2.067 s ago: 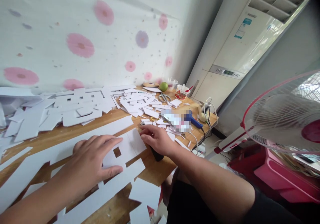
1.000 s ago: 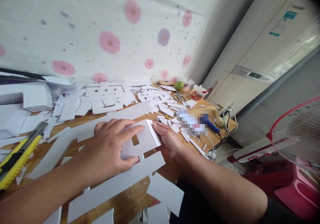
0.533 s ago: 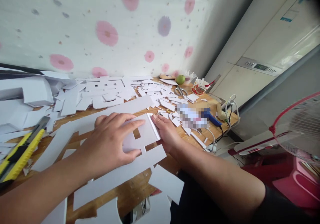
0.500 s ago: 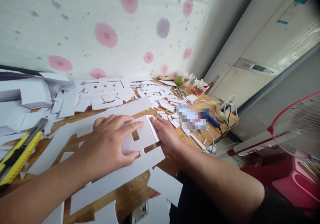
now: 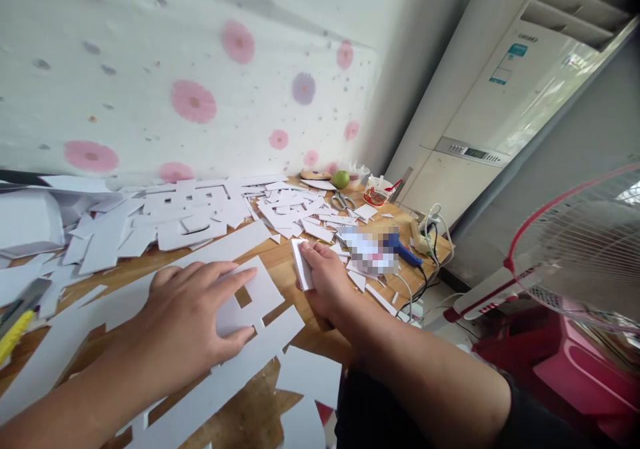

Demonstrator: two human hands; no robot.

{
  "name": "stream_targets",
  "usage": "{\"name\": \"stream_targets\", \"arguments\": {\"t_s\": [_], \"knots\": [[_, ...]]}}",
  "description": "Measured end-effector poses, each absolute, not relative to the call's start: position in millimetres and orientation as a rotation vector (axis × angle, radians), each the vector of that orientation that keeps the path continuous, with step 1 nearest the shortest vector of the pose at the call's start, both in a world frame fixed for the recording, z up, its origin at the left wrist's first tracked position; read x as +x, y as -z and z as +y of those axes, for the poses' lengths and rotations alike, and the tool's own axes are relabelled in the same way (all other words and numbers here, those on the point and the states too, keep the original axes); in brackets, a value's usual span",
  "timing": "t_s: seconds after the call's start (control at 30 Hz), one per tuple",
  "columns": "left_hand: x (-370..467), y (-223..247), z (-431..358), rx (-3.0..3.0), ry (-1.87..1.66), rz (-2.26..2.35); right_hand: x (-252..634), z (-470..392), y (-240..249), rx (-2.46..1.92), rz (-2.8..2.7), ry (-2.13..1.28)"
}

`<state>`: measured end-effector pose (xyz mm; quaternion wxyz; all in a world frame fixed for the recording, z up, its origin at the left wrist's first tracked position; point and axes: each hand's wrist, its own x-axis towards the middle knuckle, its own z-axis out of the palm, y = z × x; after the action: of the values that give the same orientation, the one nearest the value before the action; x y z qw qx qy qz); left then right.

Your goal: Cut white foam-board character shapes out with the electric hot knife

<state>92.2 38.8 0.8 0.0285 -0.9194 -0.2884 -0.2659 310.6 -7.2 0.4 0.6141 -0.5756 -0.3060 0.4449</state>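
Note:
My left hand (image 5: 200,312) lies with spread fingers on a white cut-out sheet (image 5: 267,285) that has a small rectangular opening. Its thumb and index finger rest on either side of that opening. To the right, my right hand (image 5: 325,272) pinches a small white folded strip (image 5: 301,265) between thumb and fingers, just above the wooden table (image 5: 285,255). The strip and the sheet are apart. Long white cut pieces extend from the sheet toward the lower left.
White scraps (image 5: 295,209) cover the back of the table. Scissors (image 5: 343,201), a green fruit (image 5: 341,179), a cup (image 5: 376,191) and a blue-handled tool (image 5: 405,250) with cables lie at the right. A yellow cutter (image 5: 17,335) is at far left; a fan (image 5: 575,255) stands right.
My right hand has moved off the sheet with the white strip, leaving a gap between them. My left hand stays on the sheet. The view has shifted to the right.

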Motion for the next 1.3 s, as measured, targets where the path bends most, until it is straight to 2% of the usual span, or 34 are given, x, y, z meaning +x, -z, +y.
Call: {"name": "stream_targets", "arguments": {"t_s": [0.13,0.23,0.5,0.6,0.73,0.83,1.03,1.17,1.3], "knots": [[92,8,46,-2.852,0.727,-1.003,343,-9,-11,-1.757,-1.226,-1.013],[95,10,46,-2.871,0.692,-1.078,362,1,-17,-1.829,-1.295,-0.933],[96,5,40,-2.862,0.641,-1.119,389,30,-19,-1.858,-1.239,-0.435],[96,4,39,-2.844,0.638,-1.082,381,4,-16,-1.955,-1.469,-0.446],[97,-1,37,-2.824,0.697,-1.014,364,-23,-15,-2.23,-1.987,-0.259],[96,-9,33,-2.823,0.76,-0.963,362,-24,-11,-2.3,-2.054,-0.276],[92,-24,25,-2.844,0.864,-0.861,378,-18,-10,-2.134,-1.78,-0.45],[91,-34,21,-2.851,0.899,-0.774,382,-27,-17,-1.556,-1.583,-0.698],[89,-45,13,-2.866,0.937,-0.734,370,-35,-19,-1.175,-1.813,-0.534]]}}
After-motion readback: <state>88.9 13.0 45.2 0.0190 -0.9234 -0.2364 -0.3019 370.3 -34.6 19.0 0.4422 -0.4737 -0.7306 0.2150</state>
